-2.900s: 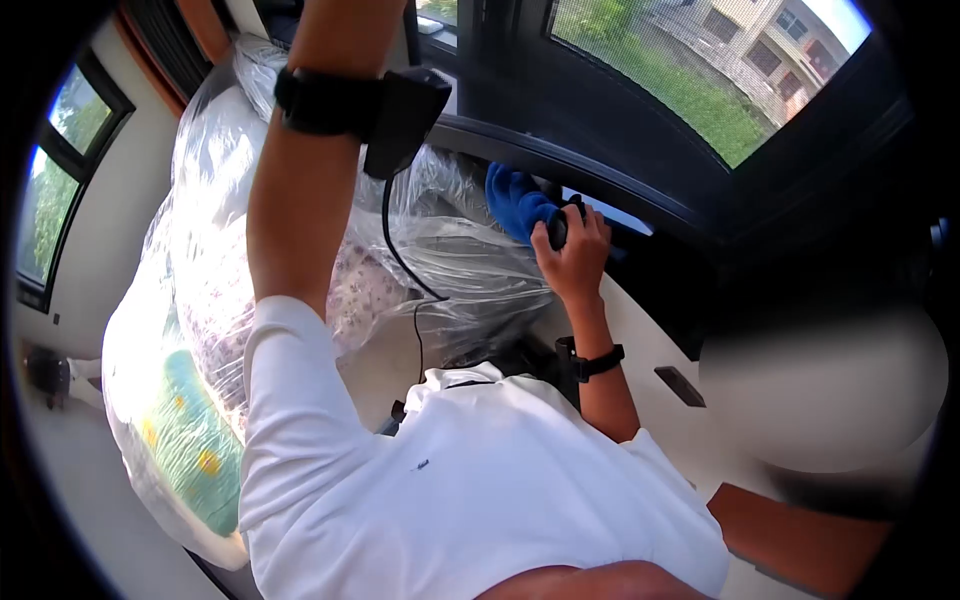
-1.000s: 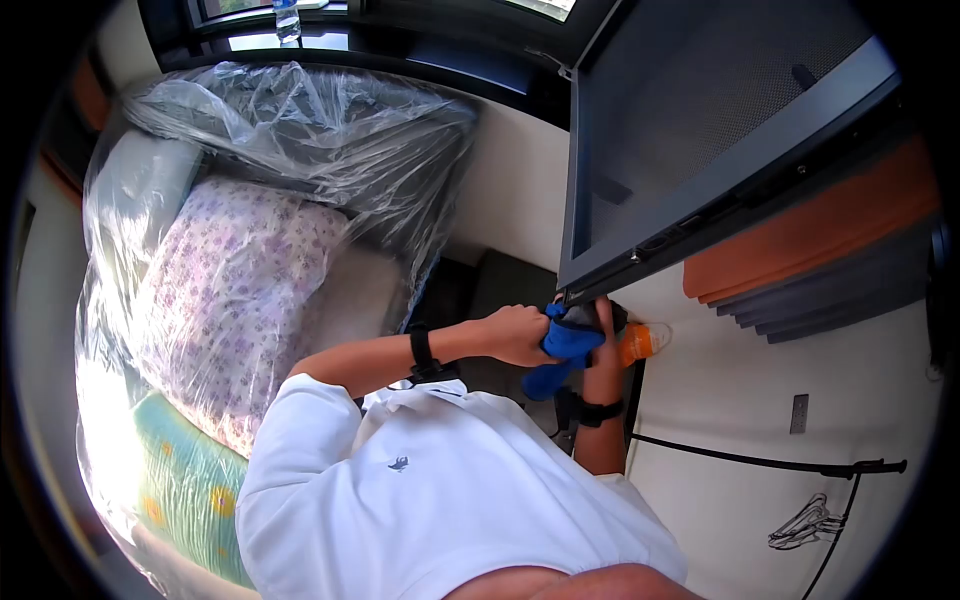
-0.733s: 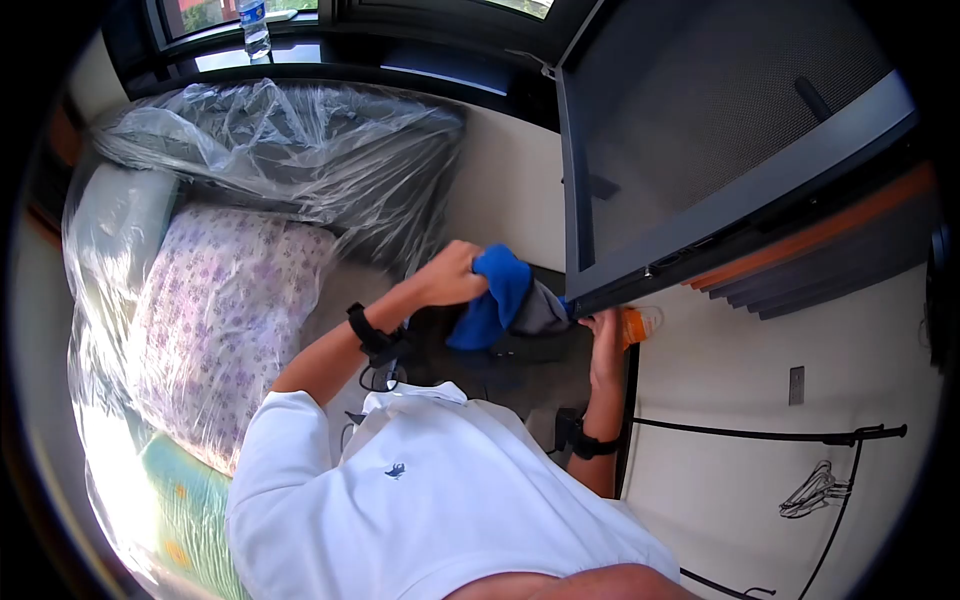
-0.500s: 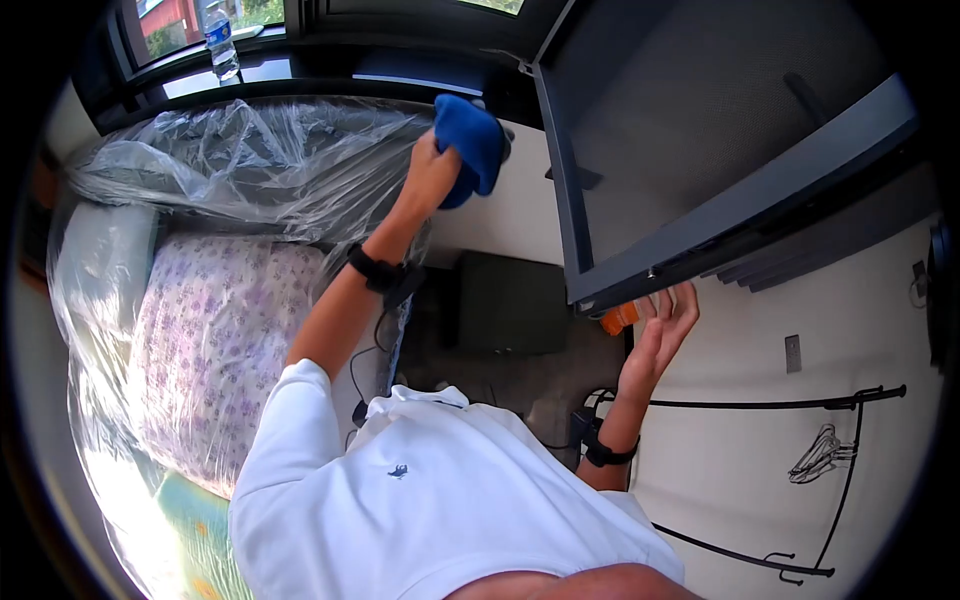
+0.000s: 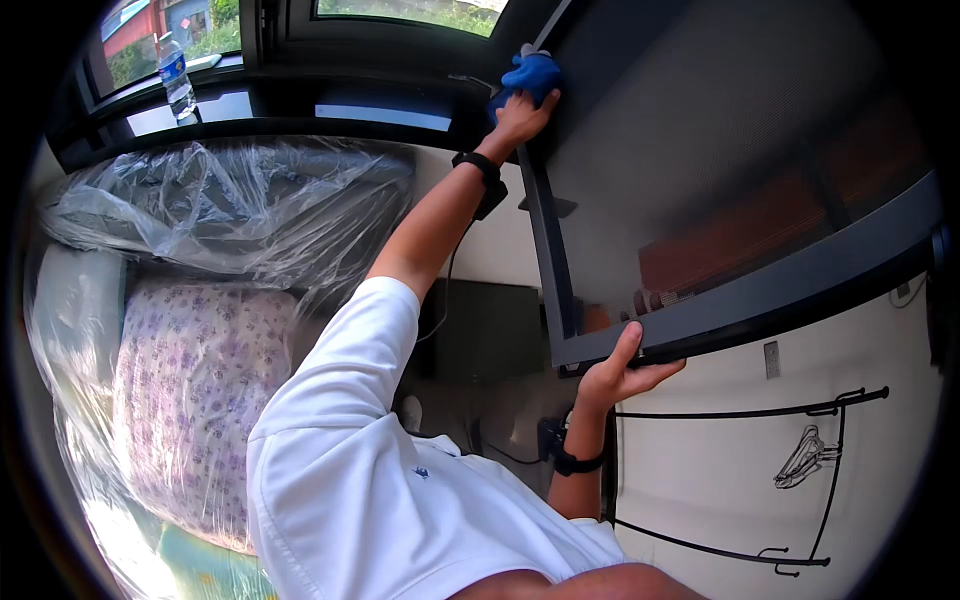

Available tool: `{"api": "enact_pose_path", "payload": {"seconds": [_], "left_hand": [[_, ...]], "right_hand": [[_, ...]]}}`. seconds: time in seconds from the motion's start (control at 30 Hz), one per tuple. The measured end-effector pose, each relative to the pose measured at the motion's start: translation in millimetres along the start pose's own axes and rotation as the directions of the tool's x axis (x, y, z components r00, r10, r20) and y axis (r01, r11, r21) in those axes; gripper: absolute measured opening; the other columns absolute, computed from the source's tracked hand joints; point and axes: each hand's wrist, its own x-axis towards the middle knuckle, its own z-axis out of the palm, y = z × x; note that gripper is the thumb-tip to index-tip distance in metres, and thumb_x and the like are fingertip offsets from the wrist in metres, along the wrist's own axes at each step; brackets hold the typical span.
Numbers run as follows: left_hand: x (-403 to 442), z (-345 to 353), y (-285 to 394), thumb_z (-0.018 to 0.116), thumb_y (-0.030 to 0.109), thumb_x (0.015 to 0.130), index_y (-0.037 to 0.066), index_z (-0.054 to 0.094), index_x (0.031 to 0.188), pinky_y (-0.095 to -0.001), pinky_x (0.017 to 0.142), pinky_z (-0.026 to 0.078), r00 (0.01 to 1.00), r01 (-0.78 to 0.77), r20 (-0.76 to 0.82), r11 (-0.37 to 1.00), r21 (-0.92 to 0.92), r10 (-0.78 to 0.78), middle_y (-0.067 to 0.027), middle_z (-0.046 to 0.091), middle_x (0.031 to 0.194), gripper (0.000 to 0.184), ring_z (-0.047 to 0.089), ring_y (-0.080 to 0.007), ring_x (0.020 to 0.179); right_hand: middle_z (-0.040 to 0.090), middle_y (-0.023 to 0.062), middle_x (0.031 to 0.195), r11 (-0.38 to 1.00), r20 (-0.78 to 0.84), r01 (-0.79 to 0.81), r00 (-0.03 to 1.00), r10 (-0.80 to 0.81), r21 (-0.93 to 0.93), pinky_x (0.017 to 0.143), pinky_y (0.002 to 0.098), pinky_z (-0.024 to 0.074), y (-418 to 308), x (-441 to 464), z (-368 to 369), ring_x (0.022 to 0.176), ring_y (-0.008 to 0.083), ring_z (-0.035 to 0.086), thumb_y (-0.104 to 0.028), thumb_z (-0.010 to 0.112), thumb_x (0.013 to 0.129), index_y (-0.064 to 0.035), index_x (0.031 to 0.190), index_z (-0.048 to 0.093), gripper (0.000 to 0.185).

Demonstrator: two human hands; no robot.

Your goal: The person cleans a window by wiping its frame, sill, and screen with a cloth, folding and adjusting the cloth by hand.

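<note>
My left hand (image 5: 524,116) is closed on a blue cloth (image 5: 532,72). It holds the cloth against the upper left edge of a dark-framed window sash (image 5: 640,338), near the hinge side. My right hand (image 5: 607,381) grips the sash's lower bar. Its thumb lies on the face of the bar, with the fingers partly hidden below and behind it. Through or in the dark pane, fingertip shapes and an orange patch (image 5: 596,317) show close to that hand; I cannot make out what the patch is.
A water bottle (image 5: 176,78) stands on the sill at upper left. Clear plastic sheeting (image 5: 230,205) covers a bed with a flowered pillow (image 5: 205,400). A dark cabinet (image 5: 490,330) sits low in the middle. A black rail (image 5: 730,411) with hangers (image 5: 803,458) is at right.
My left hand has carried the blue cloth up and right onto the sash edge. My right hand, earlier under the sash with fingers raised, now has its thumb over the bar. The view has shifted.
</note>
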Motion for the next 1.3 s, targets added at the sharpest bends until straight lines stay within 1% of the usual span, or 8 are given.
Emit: {"api": "enact_pose_path", "payload": {"seconds": [0.27,0.4,0.57,0.8,1.0,1.2,1.23,1.3], "left_hand": [[-85,-20,44,0.062,0.039,0.087,-0.002,0.063,0.108,-0.0435,0.086,0.050,0.999,-0.042,0.015,0.981,-0.191,0.046,-0.0272,0.066,0.101,0.046,0.065,-0.0411,0.097],[-203,-20,86,0.065,0.030,0.087,-0.003,0.064,0.103,-0.0403,0.078,0.050,0.909,-0.384,-0.020,0.818,-0.428,0.416,-0.0239,0.066,0.089,0.037,0.066,-0.0365,0.084],[-171,-38,89,0.055,0.043,0.092,-0.003,0.063,0.107,-0.0407,0.086,0.049,0.916,-0.130,0.332,0.949,-0.288,0.227,-0.0271,0.065,0.099,0.049,0.065,-0.0359,0.096],[-7,3,-15,0.048,0.034,0.097,0.001,0.045,0.135,-0.0450,0.103,0.039,0.897,-0.438,-0.109,0.893,-0.102,0.428,-0.0335,0.053,0.126,0.050,0.048,-0.0470,0.122],[-100,-4,30,0.048,0.028,0.098,-0.007,0.053,0.118,-0.0422,0.095,0.041,0.982,0.025,0.189,0.974,-0.223,0.018,-0.0323,0.058,0.115,0.040,0.054,-0.0456,0.114],[-293,-40,91,0.050,0.017,0.098,-0.001,0.048,0.129,-0.0423,0.106,0.034,0.792,-0.479,0.206,0.794,-0.374,0.574,-0.0265,0.050,0.128,0.036,0.047,-0.0407,0.122],[-304,-53,96,0.049,0.017,0.099,0.000,0.047,0.134,-0.0426,0.106,0.034,0.790,-0.192,0.467,0.884,-0.426,0.397,-0.0263,0.051,0.129,0.039,0.047,-0.0401,0.123],[-305,-39,89,0.048,0.020,0.100,-0.002,0.053,0.123,-0.0400,0.096,0.041,0.850,-0.435,0.149,0.834,-0.339,0.505,-0.0233,0.059,0.110,0.032,0.057,-0.0351,0.105]], "right_hand": [[0.054,0.0213,0.110,0.999,0.004,0.004,1.000,-0.004,0.034,0.072,0.0262,0.0565,8,-5,-3,0.092,0.0205,0.064,-0.007,0.055,0.091,0.0071,0.125,0.034,0.042],[0.054,0.0222,0.119,0.994,-0.056,-0.082,0.995,0.086,0.072,0.080,0.0293,0.0562,2,-8,0,0.101,0.0228,0.063,-0.008,0.056,0.092,0.0059,0.133,0.034,0.048],[0.051,0.0235,0.125,0.995,-0.011,-0.096,0.995,0.096,0.039,0.090,0.0338,0.0538,11,-13,-7,0.108,0.0246,0.059,-0.006,0.056,0.092,0.0052,0.138,0.031,0.053],[0.049,0.0245,0.118,0.996,0.003,-0.028,1.000,0.028,0.080,0.086,0.0321,0.0507,13,-11,-9,0.102,0.0254,0.058,-0.005,0.057,0.088,0.0115,0.131,0.028,0.054],[0.050,0.0219,0.118,0.997,-0.001,-0.049,0.999,0.049,0.063,0.086,0.0292,0.0486,8,-12,-9,0.101,0.0221,0.056,-0.006,0.059,0.089,0.0104,0.129,0.032,0.051],[0.050,0.0195,0.117,0.992,0.015,-0.053,0.999,0.051,0.116,0.083,0.0272,0.0486,4,-13,-8,0.100,0.0189,0.055,-0.006,0.059,0.091,0.0090,0.127,0.035,0.046],[0.050,0.0200,0.118,0.983,0.003,-0.119,0.993,0.120,0.137,0.085,0.0286,0.0484,1,-14,-8,0.102,0.0198,0.054,-0.006,0.059,0.091,0.0091,0.127,0.035,0.046],[0.049,0.0206,0.119,0.968,0.002,-0.182,0.983,0.184,0.171,0.087,0.0300,0.0482,-1,-12,-6,0.103,0.0207,0.054,-0.006,0.059,0.091,0.0093,0.127,0.034,0.046]]}}
